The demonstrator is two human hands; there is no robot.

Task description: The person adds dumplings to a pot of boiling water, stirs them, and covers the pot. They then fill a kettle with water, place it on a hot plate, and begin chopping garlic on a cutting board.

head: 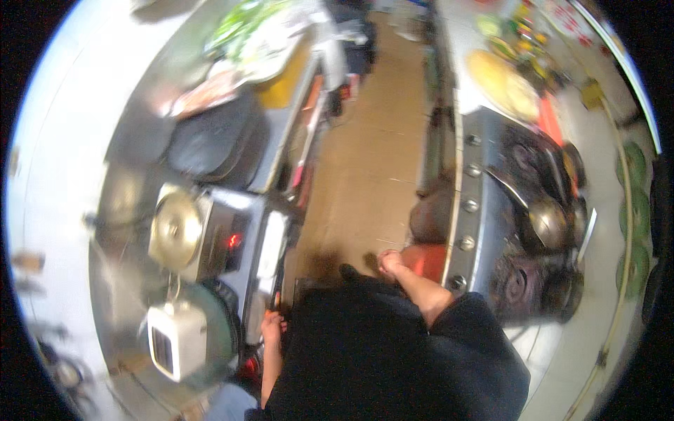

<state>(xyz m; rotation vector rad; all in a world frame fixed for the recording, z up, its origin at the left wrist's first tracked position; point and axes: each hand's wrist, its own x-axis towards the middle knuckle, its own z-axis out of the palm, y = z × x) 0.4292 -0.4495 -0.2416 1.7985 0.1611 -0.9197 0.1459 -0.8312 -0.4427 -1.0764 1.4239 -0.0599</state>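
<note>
My left hand (272, 324) hangs low by the front of the left counter, its fingers curled. A small orange and dark thing shows at its fingertips, but blur hides whether I hold it. My right hand (389, 261) is in front of my dark clothing, fingers curled together, with nothing visible in it. Close by it is a red-orange container (425, 261), partly covered by my forearm. To the right stands a gas stove (487, 210) with a row of knobs. On it a wok (526, 210) holds a metal ladle (547, 218).
A brown floor aisle (368, 158) runs ahead between two counters. Left are a boxy appliance with a round metal top (179, 229) and red lit digits, a white device (181, 339), a dark basin (210, 139) and leafy greens (237, 26). A round yellowish board (503, 84) lies beyond the stove.
</note>
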